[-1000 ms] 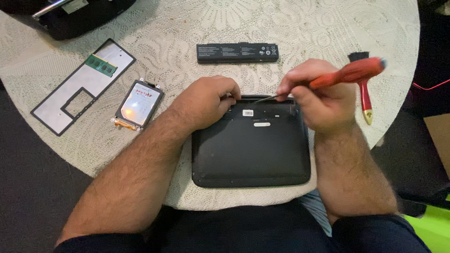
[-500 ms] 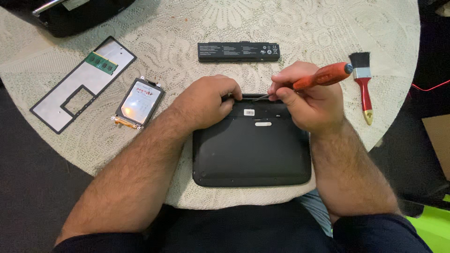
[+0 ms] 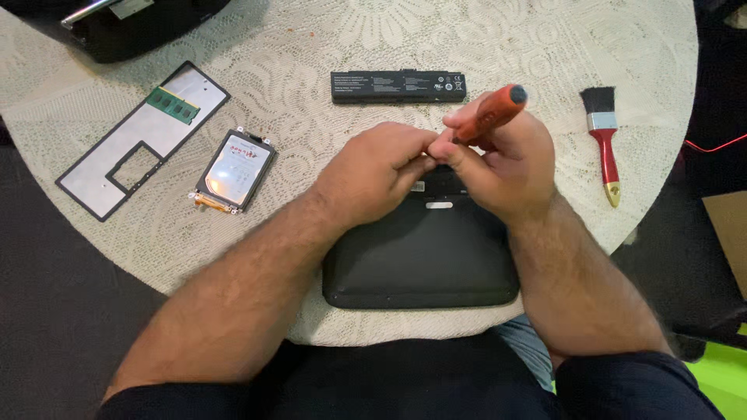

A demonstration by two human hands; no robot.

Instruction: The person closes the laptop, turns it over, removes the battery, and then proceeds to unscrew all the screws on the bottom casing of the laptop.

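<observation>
Screwdriver (image 3: 492, 113), orange handle with a dark cap, sits clamped in the right hand (image 3: 498, 167), tilted so the handle end points up and away; the shaft and tip are hidden between the two hands. Left hand (image 3: 377, 167) is curled shut, its fingertips meeting the right hand's thumb just over the far edge of the black laptop base (image 3: 420, 260). What those fingertips pinch cannot be told; something small, if anything.

Judgement on the work in hand: the tip looks lifted off the casing, so any small fastener at the tip wants a firm pinch low over the base, not out over the lace cloth where it would vanish in the pattern. Keep the driver steady while the other hand takes hold, and park loose bits in one spot.

The laptop base lies underside up at the near edge of the round worktop (image 3: 545, 47), partly under both wrists.

Count, going outward:
- battery pack (image 3: 398, 86), long and black: one, just beyond the hands
- hard drive (image 3: 236, 169): one, to the left
- cover panel (image 3: 144, 140) with a cut-out: one, a green memory module (image 3: 173, 105) resting on it: one
- paintbrush (image 3: 604, 140), red handle: one, to the right
- dark bag or case (image 3: 140, 23) at the far left edge: one, cut off by the frame
</observation>
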